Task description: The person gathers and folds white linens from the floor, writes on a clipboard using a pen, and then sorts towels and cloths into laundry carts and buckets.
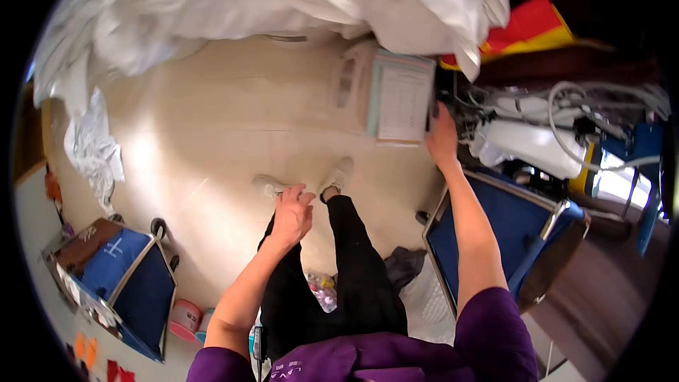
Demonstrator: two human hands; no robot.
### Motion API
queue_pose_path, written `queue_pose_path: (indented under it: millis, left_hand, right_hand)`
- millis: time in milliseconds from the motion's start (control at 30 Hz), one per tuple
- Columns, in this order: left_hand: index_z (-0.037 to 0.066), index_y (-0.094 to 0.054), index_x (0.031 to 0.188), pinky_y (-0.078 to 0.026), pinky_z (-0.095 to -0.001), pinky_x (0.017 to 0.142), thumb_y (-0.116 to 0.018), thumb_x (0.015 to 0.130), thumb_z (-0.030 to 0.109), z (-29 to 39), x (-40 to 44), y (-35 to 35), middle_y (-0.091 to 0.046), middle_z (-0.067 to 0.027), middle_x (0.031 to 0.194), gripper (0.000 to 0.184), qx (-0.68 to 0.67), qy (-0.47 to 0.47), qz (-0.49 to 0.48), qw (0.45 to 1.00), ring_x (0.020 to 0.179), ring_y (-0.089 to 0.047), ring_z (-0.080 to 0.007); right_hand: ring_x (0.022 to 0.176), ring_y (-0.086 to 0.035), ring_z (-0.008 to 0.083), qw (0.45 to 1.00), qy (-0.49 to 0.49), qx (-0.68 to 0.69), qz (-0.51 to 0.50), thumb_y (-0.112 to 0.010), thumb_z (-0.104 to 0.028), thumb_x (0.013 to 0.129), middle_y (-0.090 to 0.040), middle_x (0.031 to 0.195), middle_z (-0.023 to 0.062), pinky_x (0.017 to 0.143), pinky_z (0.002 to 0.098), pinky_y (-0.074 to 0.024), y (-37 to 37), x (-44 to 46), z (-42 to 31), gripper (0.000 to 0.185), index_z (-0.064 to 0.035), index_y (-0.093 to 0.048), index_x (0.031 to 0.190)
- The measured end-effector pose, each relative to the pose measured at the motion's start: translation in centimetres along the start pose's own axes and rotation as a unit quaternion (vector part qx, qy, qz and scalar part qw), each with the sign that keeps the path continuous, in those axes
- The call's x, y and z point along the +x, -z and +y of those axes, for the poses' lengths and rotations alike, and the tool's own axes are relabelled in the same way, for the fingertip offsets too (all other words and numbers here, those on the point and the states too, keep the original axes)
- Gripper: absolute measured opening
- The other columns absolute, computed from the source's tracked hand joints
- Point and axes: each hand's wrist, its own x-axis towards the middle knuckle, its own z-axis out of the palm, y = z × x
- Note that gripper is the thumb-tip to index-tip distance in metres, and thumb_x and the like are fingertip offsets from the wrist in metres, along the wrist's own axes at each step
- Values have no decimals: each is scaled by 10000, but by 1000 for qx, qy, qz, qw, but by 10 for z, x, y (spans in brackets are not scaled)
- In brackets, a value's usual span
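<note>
My left hand [292,216] hangs over the floor in front of my legs, its fingers apart and nothing in them. Farther forward on the right, my right hand [441,133] is at the right edge of a box-like item [373,99] with a printed sheet [405,104] on its face. The fingers of that hand are partly hidden and blurred, so its hold on the item cannot be made out. White crumpled fabric [283,0] hangs above the item's upper edge.
A blue cart [474,226] stands at the right, below tangled cables and a white device [534,147]. Another blue cart [141,304] is at the lower left, beside a pink bucket [185,320]. White cloth [92,145] lies on the left. Plastic bottles [324,293] sit behind my legs.
</note>
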Motion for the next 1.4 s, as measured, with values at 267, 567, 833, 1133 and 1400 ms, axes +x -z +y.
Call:
queue_pose_path:
  millis: [267, 567, 833, 1133, 1400]
  left_hand:
    - [51, -643, 1086, -490, -455, 900, -637, 800, 112, -76, -99, 58, -632, -174, 1055, 292, -82, 111, -11, 990, 1039, -595, -364]
    - [53, -646, 1120, -490, -451, 935, -606, 836, 180, -196, -280, 166, -645, -195, 1125, 313, -149, 299, 111, 936, 1076, -600, -376]
    - [44, -646, 1110, -492, -466, 918, -536, 843, 143, -251, -379, 282, -649, -201, 1118, 306, -176, 425, 351, 816, 1031, -618, -385]
    - [47, -646, 1135, -487, -456, 943, -537, 845, 150, -303, -353, 331, -649, -191, 1150, 326, -201, 386, 281, 856, 1073, -615, -370]
    - [38, -637, 1163, -486, -437, 950, -583, 857, 181, -359, -322, 461, -655, -198, 1138, 343, -306, 415, 238, 823, 1081, -617, -363]
  right_hand:
    - [1020, -593, 441, 1000, -3, -4, 9, -545, -44, 892, -614, 1117, 276, 858, 483, -477, -28, -105, -109, 375, 34, -484, 1253]
    - [749, -691, 231, 886, 221, 62, -403, -629, -91, 857, -695, 802, 124, 714, 350, -540, -93, -166, -341, 198, -45, -656, 1048]
    - [680, -688, 179, 855, 261, 27, -446, -588, -60, 866, -706, 783, 127, 658, 328, -555, -117, -67, -511, 186, -1, -662, 1026]
    - [782, -708, 252, 848, 338, -54, -404, -597, -128, 811, -715, 809, 155, 730, 356, -553, -159, 31, -673, 235, -30, -692, 1002]
    - [728, -623, 359, 834, 488, 43, -255, -529, 14, 647, -618, 717, 153, 686, 430, -500, -190, 48, -882, 225, -39, -612, 850]
